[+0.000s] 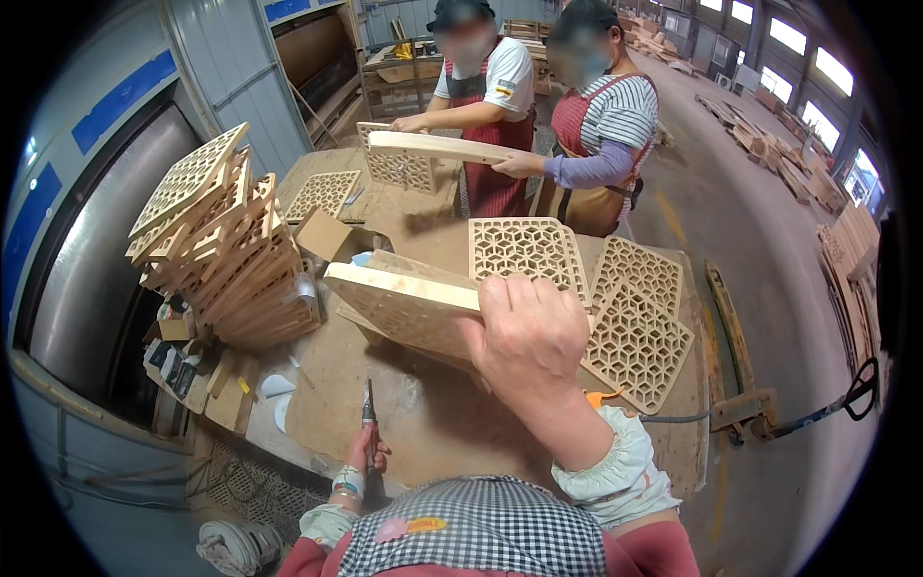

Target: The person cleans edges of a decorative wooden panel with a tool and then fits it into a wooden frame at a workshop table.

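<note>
My right hand (532, 337) is closed on the edge of a pale wooden lattice panel (404, 303), which it holds up tilted above the bench. The panel's thick plain edge faces up, and its patterned face is seen at a slant. Low at the left, my left hand (365, 452) is wrapped round a slim grey handheld tool (369, 413) with a thin tip pointing away from me. Beyond the raised panel lies a flat lattice panel (519, 252). Two more panels overlap on the right, the nearer one (637, 348) partly over the farther one (639, 272).
A tall leaning stack of lattice panels (226, 250) stands at the left. Behind the raised panel is an open cardboard box (327, 236). Across the bench, two co-workers (486, 91) (606, 125) handle panels. A pallet jack (745, 409) stands right of the bench.
</note>
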A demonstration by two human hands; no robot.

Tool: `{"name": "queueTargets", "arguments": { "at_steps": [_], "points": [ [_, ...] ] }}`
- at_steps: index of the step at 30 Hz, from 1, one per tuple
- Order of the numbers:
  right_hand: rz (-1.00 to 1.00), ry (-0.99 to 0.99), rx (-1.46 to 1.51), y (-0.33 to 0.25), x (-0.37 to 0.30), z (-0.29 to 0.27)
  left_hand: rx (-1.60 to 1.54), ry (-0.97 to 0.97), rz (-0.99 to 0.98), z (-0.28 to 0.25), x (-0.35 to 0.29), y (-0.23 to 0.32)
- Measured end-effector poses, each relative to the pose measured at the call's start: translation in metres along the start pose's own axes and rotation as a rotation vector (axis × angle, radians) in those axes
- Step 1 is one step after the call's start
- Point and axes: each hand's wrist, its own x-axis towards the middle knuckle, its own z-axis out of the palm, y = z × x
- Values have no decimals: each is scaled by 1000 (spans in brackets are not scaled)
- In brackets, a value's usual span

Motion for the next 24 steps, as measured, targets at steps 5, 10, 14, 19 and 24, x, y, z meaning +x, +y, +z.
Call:
{"name": "queueTargets", "arguments": {
  "at_steps": [5, 10, 14, 19, 24],
  "points": [
    [-14, 3, 4, 0, 1, 1, 20, 2, 10, -16, 9, -5],
    [-21, 14, -3, 2, -1, 2, 0, 16, -33, -9, 11, -6],
    [-17, 28, 7, 2, -1, 7, -6, 15, -26, -10, 9, -4],
    [-14, 10, 5, 2, 1, 7, 4, 16, -8, -11, 8, -4],
    [-10, 19, -15, 2, 2, 6, 19, 8, -13, -15, 17, -5]
  ]
}}
